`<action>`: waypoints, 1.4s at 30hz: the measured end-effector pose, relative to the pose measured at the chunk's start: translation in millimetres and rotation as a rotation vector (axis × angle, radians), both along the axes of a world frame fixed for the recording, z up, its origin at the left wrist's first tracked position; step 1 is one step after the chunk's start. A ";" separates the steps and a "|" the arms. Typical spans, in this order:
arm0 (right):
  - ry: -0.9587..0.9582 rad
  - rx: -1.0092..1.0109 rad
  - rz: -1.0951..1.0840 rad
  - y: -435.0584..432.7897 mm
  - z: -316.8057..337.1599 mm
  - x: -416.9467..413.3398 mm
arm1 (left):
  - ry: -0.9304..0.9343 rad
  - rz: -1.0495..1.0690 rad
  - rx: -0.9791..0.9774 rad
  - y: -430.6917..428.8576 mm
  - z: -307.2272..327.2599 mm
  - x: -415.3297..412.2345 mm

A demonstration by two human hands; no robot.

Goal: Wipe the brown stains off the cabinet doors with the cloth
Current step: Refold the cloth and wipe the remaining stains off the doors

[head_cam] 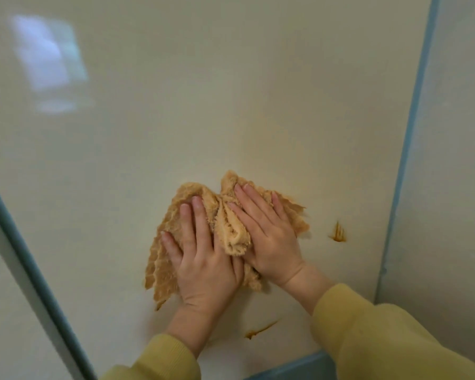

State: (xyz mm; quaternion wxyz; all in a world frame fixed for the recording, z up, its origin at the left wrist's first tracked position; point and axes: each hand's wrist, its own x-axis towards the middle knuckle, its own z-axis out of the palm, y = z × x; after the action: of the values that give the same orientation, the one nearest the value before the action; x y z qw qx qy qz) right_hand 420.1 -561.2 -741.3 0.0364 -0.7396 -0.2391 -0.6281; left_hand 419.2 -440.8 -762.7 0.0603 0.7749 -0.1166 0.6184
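A blue-grey strip (25, 256) is seen running at a slant down the left side, and a second blue strip (412, 133) is set nearly upright on the right. A short blue edge (299, 366) is shown at the near bottom. A pale, blurred window reflection (48, 54) is caught at far left.

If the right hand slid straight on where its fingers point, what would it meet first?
The right hand would first cross the upper fold of the cloth, then, seemingly, only bare cabinet door.

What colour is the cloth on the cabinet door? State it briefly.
Tan, with a crinkled waffle-like texture; the cloth shows best in the head view.
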 end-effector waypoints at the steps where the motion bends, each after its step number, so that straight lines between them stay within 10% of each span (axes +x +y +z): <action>1: 0.007 0.013 -0.009 -10.4 -3.8 0.7 | 0.010 -0.009 0.019 -8.4 -1.3 -0.1; 14: 0.096 0.353 -0.052 -124.8 -43.9 -0.4 | -0.018 -0.115 0.287 -122.0 -6.4 1.1; 27: 0.094 1.203 0.153 -123.9 -112.3 1.4 | -0.041 -0.417 0.649 -163.6 -16.4 9.1; 35: 0.110 1.085 0.157 -35.8 -128.6 -5.5 | -0.073 -0.446 0.693 -73.3 -31.6 11.5; 42: 0.093 0.604 0.040 32.8 -101.0 -7.4 | -0.056 -0.219 0.445 23.2 -42.0 -1.3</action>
State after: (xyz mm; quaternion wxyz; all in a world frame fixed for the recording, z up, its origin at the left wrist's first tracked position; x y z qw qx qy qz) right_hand 412.7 -528.4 -842.3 0.2778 -0.7185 -0.0540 -0.6354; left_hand 417.9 -417.6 -804.7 -0.0482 0.7343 -0.3348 0.5886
